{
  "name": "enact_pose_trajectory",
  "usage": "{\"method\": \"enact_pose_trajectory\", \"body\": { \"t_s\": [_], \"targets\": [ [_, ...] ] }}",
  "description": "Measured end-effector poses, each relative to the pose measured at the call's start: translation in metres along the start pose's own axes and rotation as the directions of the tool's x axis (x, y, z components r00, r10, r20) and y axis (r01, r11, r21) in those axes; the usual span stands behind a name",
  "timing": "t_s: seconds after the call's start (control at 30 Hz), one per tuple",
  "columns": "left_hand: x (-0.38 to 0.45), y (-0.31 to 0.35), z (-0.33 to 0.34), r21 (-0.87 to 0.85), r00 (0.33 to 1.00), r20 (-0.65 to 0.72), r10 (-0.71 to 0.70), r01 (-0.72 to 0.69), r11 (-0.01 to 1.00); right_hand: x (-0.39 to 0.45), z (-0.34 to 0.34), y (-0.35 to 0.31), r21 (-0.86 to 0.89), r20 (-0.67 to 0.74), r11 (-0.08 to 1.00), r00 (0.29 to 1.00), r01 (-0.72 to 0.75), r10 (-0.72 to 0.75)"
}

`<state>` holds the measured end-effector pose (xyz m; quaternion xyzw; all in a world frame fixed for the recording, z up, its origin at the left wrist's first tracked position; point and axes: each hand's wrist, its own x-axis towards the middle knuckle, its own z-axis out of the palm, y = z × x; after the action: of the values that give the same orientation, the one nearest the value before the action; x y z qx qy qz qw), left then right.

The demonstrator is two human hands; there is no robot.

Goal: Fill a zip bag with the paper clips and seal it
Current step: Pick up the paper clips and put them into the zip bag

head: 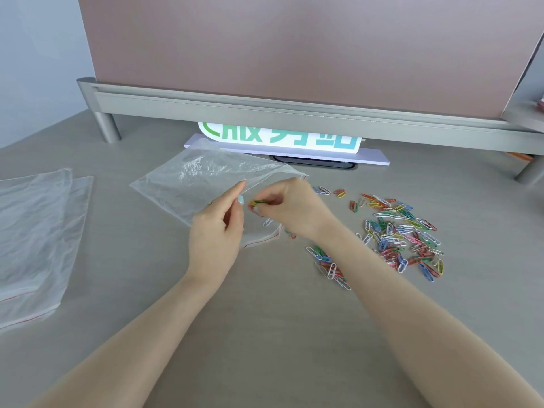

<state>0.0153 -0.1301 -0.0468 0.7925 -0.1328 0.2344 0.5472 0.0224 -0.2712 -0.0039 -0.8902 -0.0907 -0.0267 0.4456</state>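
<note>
Smooth grey tabletop [265,334], matte and lightly grained, bounded along the far edge by a dusty-pink fabric partition panel [294,39] on a brushed silver metal rail with round legs [265,108]. Tucked under that rail at mid far edge, a white sign with green and blue lettering [279,139] on a pale lilac strip, partly hidden by the rail, with a dark oval cable slot just in front. Near the left edge, a flat stack of spare clear plastic bags with thin red lines [35,231], glossy and slightly wrinkled. At the centre of the tabletop, a crinkled clear plastic zip bag with a red-lined mouth [191,178], mouth turned toward the right, one white clip visible through the film near the opening. Left hand [217,228] gripping the upper lip of the bag's mouth between thumb and fingers, lifting it. Right hand [291,207] at the opening, fingertips pinching a few green and yellow paper clips [259,202]. Toward the right edge, beyond the right wrist, a loose scatter of multicoloured wire paper clips [403,237], thin looped shapes in red, blue, green, yellow, pink and white, some overlapping.
</note>
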Motion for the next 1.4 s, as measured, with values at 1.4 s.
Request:
{"method": "enact_pose_trajectory", "body": {
  "t_s": [1.4],
  "targets": [
    [0.008,0.007,-0.006,-0.076,0.973,-0.211,-0.089,0.074,0.994,0.043,-0.018,0.062,-0.258,0.219,0.966,0.974,-0.001,0.060]
  ]
}}
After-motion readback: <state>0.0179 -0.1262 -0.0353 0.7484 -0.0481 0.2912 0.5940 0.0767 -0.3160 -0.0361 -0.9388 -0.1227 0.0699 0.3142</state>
